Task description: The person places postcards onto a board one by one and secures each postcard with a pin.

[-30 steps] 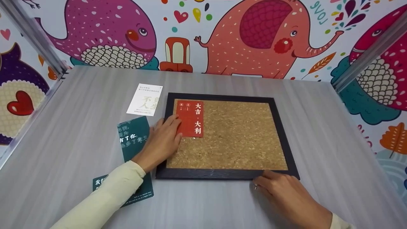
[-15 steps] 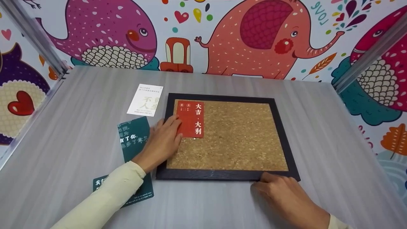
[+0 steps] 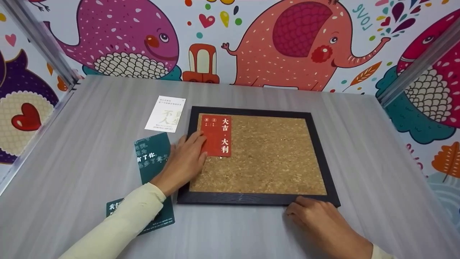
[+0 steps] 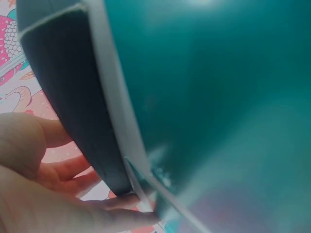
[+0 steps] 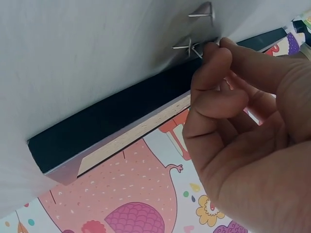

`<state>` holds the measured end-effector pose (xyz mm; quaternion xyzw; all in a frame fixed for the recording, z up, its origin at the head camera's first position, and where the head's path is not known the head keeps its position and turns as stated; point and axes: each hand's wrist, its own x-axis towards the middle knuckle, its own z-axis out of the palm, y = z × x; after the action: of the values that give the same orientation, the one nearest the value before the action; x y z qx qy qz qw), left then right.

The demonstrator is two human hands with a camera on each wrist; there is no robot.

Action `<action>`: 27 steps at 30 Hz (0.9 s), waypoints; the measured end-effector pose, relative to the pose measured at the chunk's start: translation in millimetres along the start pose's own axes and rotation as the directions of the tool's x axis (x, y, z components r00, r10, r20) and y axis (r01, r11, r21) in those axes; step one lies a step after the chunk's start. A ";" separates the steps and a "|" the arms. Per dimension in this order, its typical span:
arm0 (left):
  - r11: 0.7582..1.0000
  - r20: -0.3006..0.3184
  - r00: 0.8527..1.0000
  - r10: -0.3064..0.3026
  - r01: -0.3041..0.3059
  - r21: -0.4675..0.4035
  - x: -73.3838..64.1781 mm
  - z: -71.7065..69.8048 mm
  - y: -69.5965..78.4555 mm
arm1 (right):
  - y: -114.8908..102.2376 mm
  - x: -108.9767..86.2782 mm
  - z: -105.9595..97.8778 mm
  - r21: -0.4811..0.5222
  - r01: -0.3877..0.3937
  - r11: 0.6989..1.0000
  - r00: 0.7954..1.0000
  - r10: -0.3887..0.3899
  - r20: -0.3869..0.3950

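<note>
My left hand (image 3: 185, 158) reaches over the left rim of a black-framed cork board (image 3: 258, 199). Its extended fingers rest on a red card (image 3: 219, 144) with white Chinese characters, lying in the board's upper left corner. In the left wrist view, the dark rim (image 4: 63, 87) stands beside those fingers. At the board's front rim, near its right corner, my right hand (image 3: 316, 216) has thumb and forefinger bent together. Its wrist view shows the fingertips pinching at a metal thumbtack (image 5: 197, 50), mostly hidden, with other thumbtacks (image 5: 204, 14) on the table close by.
Left of the board lies a dark green card (image 3: 152, 147), partly under the left forearm. Another green card (image 3: 111, 208) shows past the sleeve. A white card (image 3: 165, 114) lies behind them. The grey table (image 3: 251, 93) ends at a wall printed with cartoon animals.
The right fingers have closed in at the board's front rim, and the metal glint seen by them a second ago is hidden now. The left hand stays on the red card.
</note>
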<state>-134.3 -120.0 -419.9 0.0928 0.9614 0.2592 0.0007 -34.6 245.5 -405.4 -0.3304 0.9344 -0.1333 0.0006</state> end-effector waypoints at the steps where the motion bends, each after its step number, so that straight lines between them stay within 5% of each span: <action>1: 1.000 0.002 1.000 -0.003 0.003 -0.002 -0.1 -0.2 0.1 | -0.4 0.0 -0.5 0.018 0.000 1.000 1.000 0.000 -0.010; 12: 1.000 -0.045 0.999 0.029 -0.029 -0.009 -0.1 3.7 -4.5 | -2.2 14.5 -0.4 0.038 0.104 0.994 0.957 -0.090 -0.277; 21: 1.000 -0.007 1.000 0.004 -0.004 -0.006 -2.0 -0.9 0.1 | -3.7 34.5 -3.0 0.060 0.093 0.994 0.960 -0.074 -0.269; 27: 1.000 -0.005 1.000 -0.008 0.008 0.010 -0.6 0.4 1.0 | -3.1 46.5 -8.4 0.175 0.058 0.983 0.977 -0.020 -0.211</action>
<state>-133.5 -119.1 -419.8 0.0885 0.9630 0.2546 -0.0011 -69.7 216.6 -392.5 -0.3314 0.9068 -0.2511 -0.0700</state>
